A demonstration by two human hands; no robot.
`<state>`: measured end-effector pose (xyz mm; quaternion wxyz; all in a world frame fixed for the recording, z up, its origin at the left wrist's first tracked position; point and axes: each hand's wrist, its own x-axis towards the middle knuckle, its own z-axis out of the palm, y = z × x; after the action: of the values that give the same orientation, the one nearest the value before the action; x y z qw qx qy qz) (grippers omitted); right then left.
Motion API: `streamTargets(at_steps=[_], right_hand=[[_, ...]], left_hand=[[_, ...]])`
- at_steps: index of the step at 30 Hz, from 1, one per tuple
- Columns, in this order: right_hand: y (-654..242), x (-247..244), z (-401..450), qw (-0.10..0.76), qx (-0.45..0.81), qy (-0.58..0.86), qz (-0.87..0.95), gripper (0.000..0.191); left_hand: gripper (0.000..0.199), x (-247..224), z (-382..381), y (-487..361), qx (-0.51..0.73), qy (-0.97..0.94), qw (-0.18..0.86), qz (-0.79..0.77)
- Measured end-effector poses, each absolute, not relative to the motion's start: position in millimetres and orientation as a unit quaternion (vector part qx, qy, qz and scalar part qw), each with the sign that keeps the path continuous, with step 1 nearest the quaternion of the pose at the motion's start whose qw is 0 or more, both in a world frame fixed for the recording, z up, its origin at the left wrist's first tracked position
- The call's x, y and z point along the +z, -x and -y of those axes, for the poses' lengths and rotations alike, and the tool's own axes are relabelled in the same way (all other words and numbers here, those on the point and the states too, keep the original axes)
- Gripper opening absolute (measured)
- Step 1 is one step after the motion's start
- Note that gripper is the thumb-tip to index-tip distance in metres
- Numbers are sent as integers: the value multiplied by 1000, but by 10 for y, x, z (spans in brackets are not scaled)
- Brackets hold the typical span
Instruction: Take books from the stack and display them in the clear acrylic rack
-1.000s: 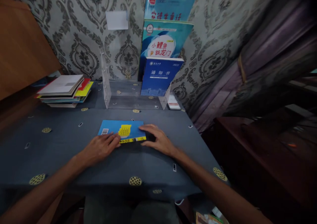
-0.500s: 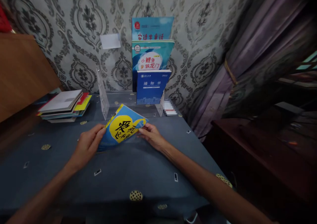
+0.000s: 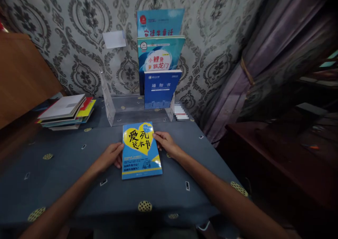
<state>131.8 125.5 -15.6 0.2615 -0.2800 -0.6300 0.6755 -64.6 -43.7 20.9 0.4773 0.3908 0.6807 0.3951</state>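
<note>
Since the earlier frame, the glossy blue paperback book with a yellow heart on its cover [image 3: 141, 159] has swung from a slant to nearly square, its black lettering now reading upright for the wearer, and the left hand [image 3: 112, 155] has come inward with it.

The book is in the middle, in front of a clear plastic stand [image 3: 107, 101], above or on a bench covered in dark blue-grey cloth [image 3: 79, 186]; whether its lower edge touches the cloth cannot be told. Both hands hold it by its long sides. The left fingers are closed narrowly at the left edge, about halfway down, partly hidden behind the book. The right hand [image 3: 167, 143] grips higher, near the top right, its thumb at the cover's edge and its other fingers curled behind.

On the stand, a dark blue booklet with white lettering [image 3: 161, 91] leans in front of taller teal books. A loose stack of thin, mixed-colour books [image 3: 63, 110] lies at the far left.

The step in hand appears to be steadying and squaring the book. To do it well, the two grips should sit level with each other, since the right one is higher and could tip a corner. Light, even pressure at the edges should keep the cover flat and the pages unbent.
</note>
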Motion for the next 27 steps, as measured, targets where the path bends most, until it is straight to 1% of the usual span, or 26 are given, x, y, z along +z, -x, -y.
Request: streamTargets(at_steps=[2, 3, 6, 8, 10, 12, 14, 16, 18, 20, 23, 25, 27], right_hand=[[-1320, -183, -1274, 250, 651, 295, 653, 40], [-1317, -189, -1284, 243, 641, 302, 662, 38], [-1308, -188, -1314, 230, 629, 312, 674, 34], [-1315, -175, -1329, 218, 616, 321, 685, 31], [-1348, -151, -1335, 215, 568, 338, 719, 26], [-1405, -115, -1326, 238, 460, 360, 776, 22], [-1460, -67, -1303, 269, 330, 374, 824, 23], [-1479, -14, -1264, 280, 253, 363, 852, 26], [-1433, 37, -1216, 277, 237, 306, 879, 29], [-1324, 72, -1171, 269, 233, 213, 910, 32], [-1113, 69, -1135, 230, 222, 88, 943, 37], [-1005, 24, -1150, 204, 226, 51, 951, 38], [-962, -48, -1204, 200, 237, 51, 949, 39]], left_hand=[[54, 214, 418, 737, 318, -473, 414, -709], [51, 229, 400, 774, 282, -516, 359, -725], [36, 293, 294, 828, 187, -596, 144, -768], [26, 306, 183, 828, 157, -604, 44, -780], [23, 269, 58, 824, 163, -611, -6, -774], [22, 187, -58, 829, 183, -627, -34, -756], [21, 83, -143, 845, 199, -636, -46, -744], [21, -15, -191, 865, 209, -639, -48, -739], [21, -85, -207, 883, 216, -640, -49, -736], [22, -122, -205, 894, 216, -643, -51, -733], [22, -134, -193, 901, 212, -648, -49, -730], [22, -133, -188, 902, 208, -650, -49, -729], [23, -134, -185, 902, 204, -652, -51, -728]])
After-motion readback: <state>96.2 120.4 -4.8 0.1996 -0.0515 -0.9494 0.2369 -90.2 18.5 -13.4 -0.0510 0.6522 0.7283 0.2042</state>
